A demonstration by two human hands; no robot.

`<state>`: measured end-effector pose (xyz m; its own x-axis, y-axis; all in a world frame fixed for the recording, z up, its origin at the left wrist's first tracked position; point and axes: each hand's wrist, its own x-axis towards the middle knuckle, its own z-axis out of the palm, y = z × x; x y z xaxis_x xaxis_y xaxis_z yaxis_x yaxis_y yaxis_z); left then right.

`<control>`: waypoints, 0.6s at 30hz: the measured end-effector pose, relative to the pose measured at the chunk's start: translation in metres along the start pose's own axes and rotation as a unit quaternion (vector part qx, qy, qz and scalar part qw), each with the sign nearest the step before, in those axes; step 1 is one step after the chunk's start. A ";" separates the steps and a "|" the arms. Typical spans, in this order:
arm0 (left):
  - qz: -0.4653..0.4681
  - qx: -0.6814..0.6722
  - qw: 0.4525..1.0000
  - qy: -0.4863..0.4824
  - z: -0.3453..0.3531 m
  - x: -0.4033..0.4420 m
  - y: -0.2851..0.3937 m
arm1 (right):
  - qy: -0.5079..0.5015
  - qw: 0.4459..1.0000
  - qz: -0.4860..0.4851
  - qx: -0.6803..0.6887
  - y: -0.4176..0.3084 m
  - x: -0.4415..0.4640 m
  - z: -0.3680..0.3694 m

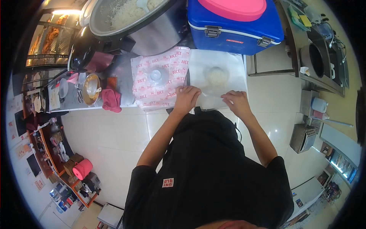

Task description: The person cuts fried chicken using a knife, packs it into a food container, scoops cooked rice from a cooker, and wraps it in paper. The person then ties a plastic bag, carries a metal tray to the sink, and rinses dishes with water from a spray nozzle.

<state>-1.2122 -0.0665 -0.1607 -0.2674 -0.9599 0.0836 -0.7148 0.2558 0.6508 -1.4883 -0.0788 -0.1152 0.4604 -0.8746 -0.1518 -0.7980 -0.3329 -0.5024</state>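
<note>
Where the papers lie: a metal table [127,82] runs across in front of the person, its bare top showing to the left.
Rice cooker: the big steel cooker [158,38] stands at the back, uncovered, with white rice and a pale paddle [143,4] inside.
Cooler: a blue cooler [232,32] stands to the cooker's right, two latches on its front, and a round pink lid [236,8] rests on top.
Printed paper: a sheet of white paper with pink lettering [143,93] lies before the cooker.
White sheet: a plain white sheet [237,68] lies beside it, in front of the cooler.
Pan: at the left, a pan [87,100] sits near a red cloth [111,100] at the table's near edge.
Right hand: the right hand [237,102] pinches the white sheet's near edge between thumb and fingers.
Left hand: the left hand [187,98] bends its fingers over that sheet's near left corner, next to the printed paper; I cannot tell whether it grips.
Mound: a pale, round mound [217,77], apparently rice, sits mid-sheet, beyond both hands.
Round piece: a small white round piece [155,75], clear plastic about it, rests on the printed paper.
</note>
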 end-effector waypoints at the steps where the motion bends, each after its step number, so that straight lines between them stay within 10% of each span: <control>1: 0.000 -0.009 1.000 -0.002 -0.001 0.000 0.001 | 0.024 1.000 0.004 -0.002 0.004 0.000 0.000; 18: 0.100 -0.085 0.985 -0.110 -0.012 -0.009 -0.019 | 0.069 0.994 -0.089 0.006 0.048 -0.034 -0.018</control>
<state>-1.1886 -0.0641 -0.1648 -0.5392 -0.8393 0.0689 -0.5201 0.3963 0.7566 -1.5495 -0.0718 -0.1187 0.5356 -0.8425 0.0577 -0.7033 -0.4829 -0.5217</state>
